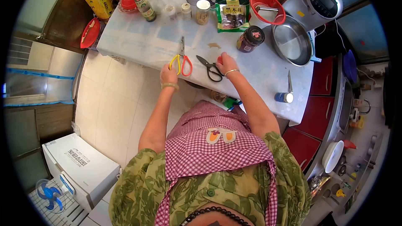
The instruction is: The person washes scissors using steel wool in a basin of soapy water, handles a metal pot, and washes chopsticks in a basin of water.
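Observation:
My left hand [168, 74] is at the table's front edge, its fingers closed on the yellow loop of a pair of scissors [183, 58] with one yellow and one red handle. The blades point away from me. To the right, a pair of black-handled scissors [209, 68] is angled with its blades toward the far left. My right hand [226, 63] is curled against the upper right loop of the black scissors, and its fingertips are partly hidden. A small brown patch [214, 45] marks the tabletop beyond the hands.
Along the table's [130, 37] back stand a sauce bottle [143, 4], several jars and a green bag [233, 10]. A dark jar [250, 39], red basket [268, 9] and steel pot [292, 42] are at right. A knife [289, 81] lies beside a blue-labelled container [284, 97].

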`<state>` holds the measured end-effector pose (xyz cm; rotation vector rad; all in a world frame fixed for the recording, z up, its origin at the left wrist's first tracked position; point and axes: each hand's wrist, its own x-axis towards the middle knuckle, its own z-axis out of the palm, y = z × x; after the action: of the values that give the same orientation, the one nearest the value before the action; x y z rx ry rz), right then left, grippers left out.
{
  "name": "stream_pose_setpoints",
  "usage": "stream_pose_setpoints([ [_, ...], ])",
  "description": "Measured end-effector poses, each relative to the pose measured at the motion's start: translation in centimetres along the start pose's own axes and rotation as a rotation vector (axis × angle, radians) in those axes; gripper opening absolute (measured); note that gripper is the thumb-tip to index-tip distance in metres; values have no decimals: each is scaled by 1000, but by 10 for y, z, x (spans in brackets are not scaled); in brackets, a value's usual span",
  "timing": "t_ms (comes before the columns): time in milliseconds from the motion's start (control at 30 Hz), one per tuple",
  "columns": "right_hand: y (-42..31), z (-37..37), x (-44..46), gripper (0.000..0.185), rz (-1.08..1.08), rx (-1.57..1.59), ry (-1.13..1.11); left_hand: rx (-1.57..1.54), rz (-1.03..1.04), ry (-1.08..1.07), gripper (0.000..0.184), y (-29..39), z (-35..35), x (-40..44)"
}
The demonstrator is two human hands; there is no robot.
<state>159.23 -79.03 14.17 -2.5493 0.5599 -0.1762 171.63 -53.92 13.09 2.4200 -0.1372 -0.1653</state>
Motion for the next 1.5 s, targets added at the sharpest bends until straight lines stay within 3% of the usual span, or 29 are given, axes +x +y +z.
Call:
stream_pose_setpoints([
  [200, -19, -32, -6, 24, 262, 66, -53, -56, -55, -22, 28, -11, -13, -18],
  [300, 33, 18, -8, 24, 229, 62, 137, -48, -69, -13, 29, -14, -16, -24],
  [400, 20, 18, 0, 25, 123, 63, 134, -48, -48, 18, 27, -6, -15, -29],
  [600, -15, 12, 23, 22, 119, 22, -91, -89, 59, -18, 24, 10, -21, -45],
  [700, -5, -9, 6, 19, 43, -48, 81, -37, 126, -7, 23, 9, -27, -47],
  [800, 22, -16, -6, 17, 169, -3, 151, -18, 144, 16, 23, 3, -28, -47],
  [900, 41, 7, -22, 22, 3, -74, 307, 27, 168, 16, 25, 8, -28, -44],
  [1033, -11, 2, -49, 29, 97, -139, -35, 172, 154, -45, 32, 26, -15, -36],
  [1167, -29, -4, -52, 32, 263, -82, -142, 420, 135, -230, 39, 37, -7, -21],
  [1267, -19, 5, -49, 27, 288, -151, -183, 351, 154, -185, 36, 30, 4, -16],
  [1500, -22, -5, -47, 20, 275, -231, -264, 501, 300, -215, 30, -2, 33, 13],
])
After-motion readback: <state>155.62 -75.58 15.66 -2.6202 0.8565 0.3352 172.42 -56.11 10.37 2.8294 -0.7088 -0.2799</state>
